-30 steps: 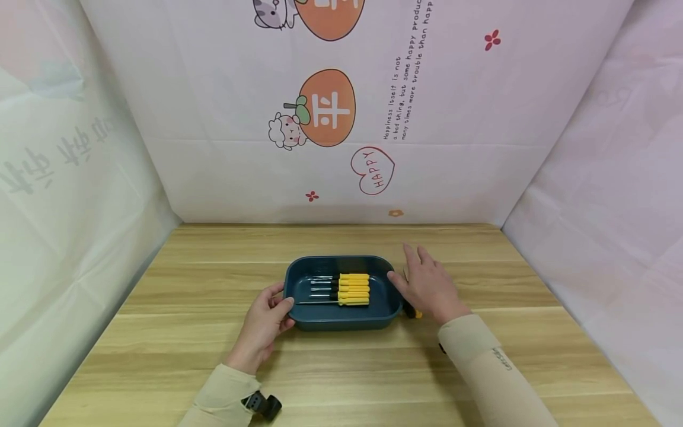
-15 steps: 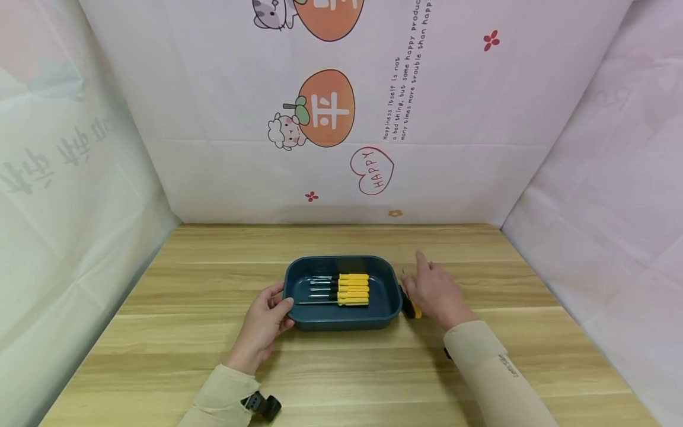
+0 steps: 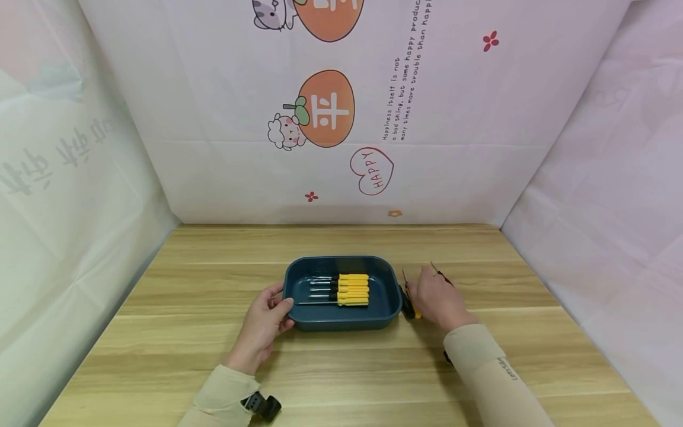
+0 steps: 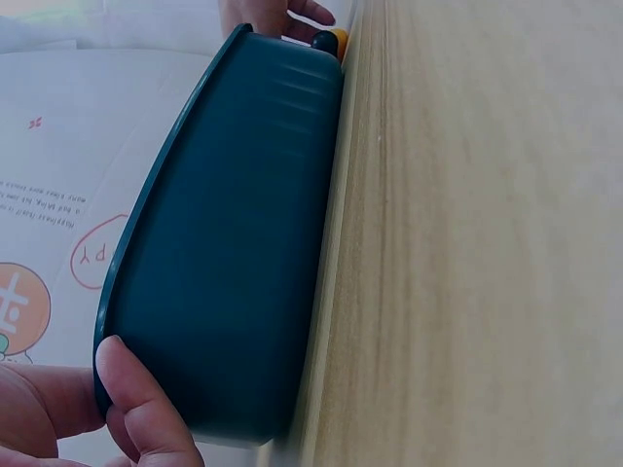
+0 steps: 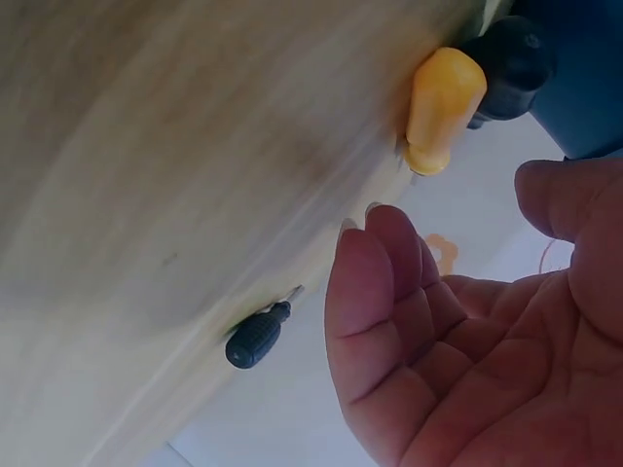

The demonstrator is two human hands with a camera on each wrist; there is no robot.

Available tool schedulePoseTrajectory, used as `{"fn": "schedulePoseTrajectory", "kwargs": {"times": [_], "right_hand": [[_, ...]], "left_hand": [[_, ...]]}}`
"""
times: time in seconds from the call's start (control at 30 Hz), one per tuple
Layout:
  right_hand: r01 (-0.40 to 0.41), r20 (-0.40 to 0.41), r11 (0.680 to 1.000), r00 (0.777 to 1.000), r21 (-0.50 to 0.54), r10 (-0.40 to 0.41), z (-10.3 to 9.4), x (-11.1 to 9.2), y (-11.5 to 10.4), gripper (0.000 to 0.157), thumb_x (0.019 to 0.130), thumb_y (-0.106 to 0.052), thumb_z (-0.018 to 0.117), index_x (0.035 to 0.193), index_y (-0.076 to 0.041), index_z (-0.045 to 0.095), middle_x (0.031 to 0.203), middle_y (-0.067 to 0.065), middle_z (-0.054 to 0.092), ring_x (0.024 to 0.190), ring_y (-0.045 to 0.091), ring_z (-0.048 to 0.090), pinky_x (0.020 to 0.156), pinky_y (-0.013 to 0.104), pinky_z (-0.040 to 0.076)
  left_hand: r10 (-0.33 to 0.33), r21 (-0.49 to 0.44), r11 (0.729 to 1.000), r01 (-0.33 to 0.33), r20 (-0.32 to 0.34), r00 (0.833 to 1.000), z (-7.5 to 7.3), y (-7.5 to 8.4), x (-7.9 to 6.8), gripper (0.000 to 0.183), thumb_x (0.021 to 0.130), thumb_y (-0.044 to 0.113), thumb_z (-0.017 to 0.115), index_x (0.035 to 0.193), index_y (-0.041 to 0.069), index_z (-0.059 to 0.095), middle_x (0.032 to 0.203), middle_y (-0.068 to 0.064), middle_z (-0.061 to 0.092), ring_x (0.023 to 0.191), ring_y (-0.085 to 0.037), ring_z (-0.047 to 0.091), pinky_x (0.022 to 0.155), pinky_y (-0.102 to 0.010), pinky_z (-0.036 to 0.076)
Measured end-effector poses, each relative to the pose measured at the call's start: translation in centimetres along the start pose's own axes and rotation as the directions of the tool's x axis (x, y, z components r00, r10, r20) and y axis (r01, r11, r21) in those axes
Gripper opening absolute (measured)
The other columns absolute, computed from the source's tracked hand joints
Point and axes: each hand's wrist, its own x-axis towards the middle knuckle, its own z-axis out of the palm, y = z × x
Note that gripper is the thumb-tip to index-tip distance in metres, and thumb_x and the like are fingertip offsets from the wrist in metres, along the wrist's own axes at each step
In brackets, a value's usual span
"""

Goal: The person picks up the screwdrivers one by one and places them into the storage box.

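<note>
My left hand [image 3: 259, 326] grips the left end of a dark blue-green box [image 3: 341, 325], thumb at the rim. Several screwdrivers [image 3: 354, 289] with yellow handles lie side by side in the box, shafts pointing left. Just past its right wall lie a black-handled screwdriver [image 3: 408, 305] and one with a yellow handle [image 5: 445, 102]. My right hand [image 3: 437, 296] is over the table beside these two, fingers loosely bent and palm bare in the right wrist view. A small black-handled screwdriver [image 5: 255, 338] lies on the far side of that hand.
The wooden table [image 3: 341, 379] carries the box near its middle. White printed cloth [image 3: 224, 118] hangs behind and at both sides. Small black devices [image 3: 261, 406] are strapped at the wrists.
My right hand has moved off the box's right rim, rightward and down to the screwdrivers outside, baring more of them. Its fingers have bent in. The left hand and box stay put.
</note>
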Motion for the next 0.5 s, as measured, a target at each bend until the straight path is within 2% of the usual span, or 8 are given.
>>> {"fn": "schedulePoseTrajectory", "kwargs": {"times": [0.13, 0.23, 0.37, 0.5], "right_hand": [[-0.055, 0.074, 0.998, 0.996, 0.02, 0.053, 0.06, 0.0, -0.07, 0.037, 0.109, -0.037, 0.044, 0.111, -0.002, 0.058, 0.085, 0.013, 0.063, 0.073, 0.029, 0.06, 0.066, 0.046, 0.05], [-0.078, 0.107, 0.997, 0.991, 0.027, 0.075, 0.14, 0.01, -0.11, 0.038, 0.109, -0.037, 0.044, 0.111, -0.002, 0.058, 0.088, 0.013, 0.062, 0.073, 0.029, 0.059, 0.065, 0.045, 0.049], [-0.078, 0.118, 0.997, 0.99, 0.029, 0.074, 0.41, 0.06, -0.1, 0.037, 0.109, -0.034, 0.044, 0.1, -0.002, 0.061, 0.085, 0.013, 0.062, 0.069, 0.028, 0.058, 0.061, 0.042, 0.048], [-0.08, 0.123, 0.996, 0.989, 0.026, 0.077, 0.71, 0.13, -0.09, 0.04, 0.108, -0.031, 0.045, 0.078, -0.009, 0.059, 0.078, 0.012, 0.06, 0.063, 0.026, 0.057, 0.057, 0.038, 0.046]], "left_hand": [[-0.001, -0.003, 1.0, 0.001, 0.001, 1.0, 0.01, -0.01, 0.0, 0.048, 0.106, 0.009, 0.058, 0.152, 0.009, 0.047, 0.113, -0.013, 0.05, 0.085, -0.022, 0.059, 0.069, -0.022, 0.057], [-0.003, -0.005, 1.0, 0.003, 0.003, 1.0, 0.0, 0.03, -0.03, 0.048, 0.106, 0.01, 0.058, 0.153, 0.009, 0.047, 0.114, -0.013, 0.049, 0.086, -0.023, 0.059, 0.069, -0.022, 0.057], [-0.003, -0.011, 1.0, 0.003, 0.007, 1.0, -0.04, 0.03, -0.01, 0.048, 0.106, 0.01, 0.058, 0.153, 0.009, 0.046, 0.114, -0.013, 0.049, 0.086, -0.023, 0.059, 0.069, -0.022, 0.057], [-0.002, -0.014, 1.0, 0.003, 0.008, 1.0, -0.06, -0.02, 0.07, 0.048, 0.106, 0.009, 0.058, 0.153, 0.009, 0.046, 0.113, -0.013, 0.049, 0.085, -0.022, 0.059, 0.069, -0.022, 0.057]]}}
